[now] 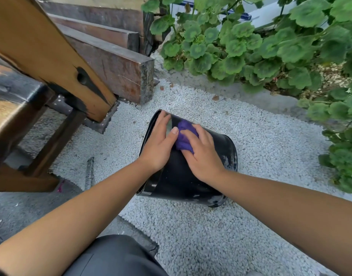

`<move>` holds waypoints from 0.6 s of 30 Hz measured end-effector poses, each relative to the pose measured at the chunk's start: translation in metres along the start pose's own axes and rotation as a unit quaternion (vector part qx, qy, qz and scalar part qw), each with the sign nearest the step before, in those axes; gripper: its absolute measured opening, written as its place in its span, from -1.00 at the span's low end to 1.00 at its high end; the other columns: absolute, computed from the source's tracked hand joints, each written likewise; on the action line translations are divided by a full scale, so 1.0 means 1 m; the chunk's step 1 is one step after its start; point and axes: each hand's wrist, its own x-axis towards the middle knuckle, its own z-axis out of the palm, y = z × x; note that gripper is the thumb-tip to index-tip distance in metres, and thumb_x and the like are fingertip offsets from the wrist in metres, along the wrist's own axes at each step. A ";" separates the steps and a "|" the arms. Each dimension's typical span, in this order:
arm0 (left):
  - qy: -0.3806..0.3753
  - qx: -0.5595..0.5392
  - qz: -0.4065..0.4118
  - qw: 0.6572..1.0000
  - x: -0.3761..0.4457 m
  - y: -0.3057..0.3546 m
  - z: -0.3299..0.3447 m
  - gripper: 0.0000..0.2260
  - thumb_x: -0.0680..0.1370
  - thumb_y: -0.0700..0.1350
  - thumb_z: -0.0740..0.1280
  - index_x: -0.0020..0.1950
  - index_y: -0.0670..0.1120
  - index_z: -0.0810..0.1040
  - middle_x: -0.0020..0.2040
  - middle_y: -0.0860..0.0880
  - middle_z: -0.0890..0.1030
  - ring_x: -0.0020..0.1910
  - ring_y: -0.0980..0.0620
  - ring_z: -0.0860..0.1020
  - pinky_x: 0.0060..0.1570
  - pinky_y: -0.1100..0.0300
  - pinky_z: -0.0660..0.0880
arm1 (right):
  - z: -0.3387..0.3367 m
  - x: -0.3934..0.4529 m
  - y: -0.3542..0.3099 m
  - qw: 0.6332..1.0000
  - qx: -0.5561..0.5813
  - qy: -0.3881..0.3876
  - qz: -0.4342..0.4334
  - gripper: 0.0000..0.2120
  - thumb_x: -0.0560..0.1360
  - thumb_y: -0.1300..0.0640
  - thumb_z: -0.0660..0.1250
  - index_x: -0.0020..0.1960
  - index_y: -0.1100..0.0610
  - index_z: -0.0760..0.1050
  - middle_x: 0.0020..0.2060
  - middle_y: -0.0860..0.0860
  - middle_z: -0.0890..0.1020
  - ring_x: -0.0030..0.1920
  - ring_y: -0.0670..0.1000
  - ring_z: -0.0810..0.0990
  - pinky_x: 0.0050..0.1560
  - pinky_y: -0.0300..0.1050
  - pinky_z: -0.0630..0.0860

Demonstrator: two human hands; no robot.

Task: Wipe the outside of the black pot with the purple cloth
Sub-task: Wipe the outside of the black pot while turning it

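The black pot [193, 180] lies on its side on white gravel, its open rim facing left and its scuffed base to the right. My left hand [158, 144] rests flat on the pot's upper side near the rim, fingers reaching over the edge, holding it steady. My right hand [201, 154] presses the bunched purple cloth [184, 134] against the top of the pot's outer wall, just right of my left thumb. Most of the cloth is hidden under my right fingers.
A wooden bench and slanted beam [51, 56] stand at the left, with dark timber planks [115, 62] behind. Leafy green plants [270, 48] crowd the upper right. A thin metal tool [89, 174] lies on the ground left of the pot. White gravel [220, 236] surrounds the pot.
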 end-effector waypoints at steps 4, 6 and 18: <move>0.014 0.030 -0.003 0.999 0.001 -0.008 -0.001 -0.37 0.57 0.18 0.11 0.56 -0.09 0.14 0.58 0.12 -0.03 0.47 0.32 -0.02 0.32 0.45 -0.03 | -0.014 -0.008 0.042 0.996 -0.052 -0.052 0.054 -0.54 0.55 0.01 0.27 0.43 0.01 0.30 0.46 0.06 0.23 0.43 0.15 0.18 0.46 0.07 0.14; 0.017 0.014 -0.013 1.000 0.004 -0.008 -0.001 -0.45 0.62 0.11 0.12 0.56 -0.08 0.14 0.59 0.12 -0.03 0.50 0.27 0.00 0.36 0.35 -0.01 | -0.022 -0.008 0.058 0.991 -0.076 -0.058 0.095 -0.52 0.56 -0.04 0.24 0.44 0.00 0.28 0.46 0.07 0.25 0.41 0.17 0.23 0.45 0.10 0.18; -0.010 -0.162 -0.144 0.976 0.024 -0.009 -0.022 -0.52 0.65 -0.02 0.13 0.55 0.18 0.09 0.57 0.10 0.12 0.53 -0.03 0.14 0.28 0.12 0.13 | -0.027 0.024 0.085 0.977 -0.040 -0.067 0.196 -0.55 0.60 -0.10 0.12 0.46 0.00 0.26 0.36 0.06 0.35 0.33 0.20 0.31 0.36 0.07 0.25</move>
